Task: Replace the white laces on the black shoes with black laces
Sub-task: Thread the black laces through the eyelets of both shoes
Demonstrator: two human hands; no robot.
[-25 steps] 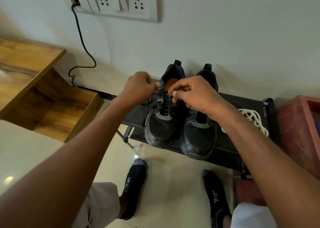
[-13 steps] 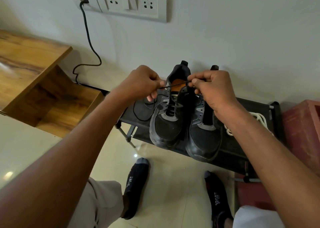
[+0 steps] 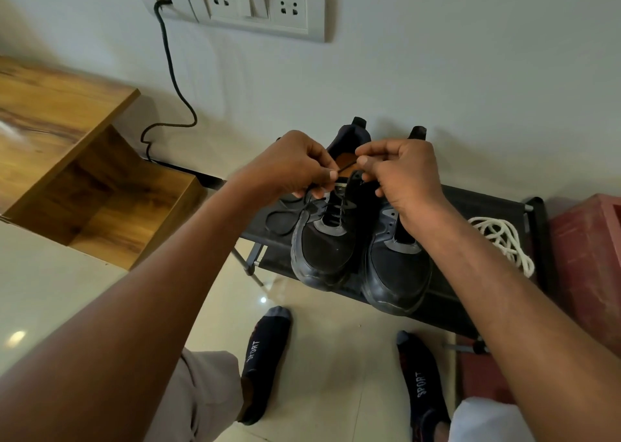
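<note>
Two black shoes stand side by side on a low black rack (image 3: 477, 203), toes toward me. The left shoe (image 3: 324, 250) has a black lace (image 3: 339, 206) threaded through its eyelets. My left hand (image 3: 292, 164) and my right hand (image 3: 400, 169) hover over its opening, each pinching an end of that lace, with a short taut stretch between them. More black lace loops on the rack left of the shoe (image 3: 280, 219). The right shoe (image 3: 396, 273) shows empty eyelets. A pile of white laces (image 3: 500, 240) lies on the rack to the right.
A wooden shelf unit (image 3: 84, 172) stands at the left. A switch and socket plate (image 3: 255, 4) is on the wall, with a black cable (image 3: 171, 82) hanging down. A red box (image 3: 591, 256) sits at the right. My socked feet (image 3: 265, 357) rest on the tiled floor.
Both hands drew the lace ends out sideways from the left shoe, then came back closer together over its opening. The camera view shifted slightly.
</note>
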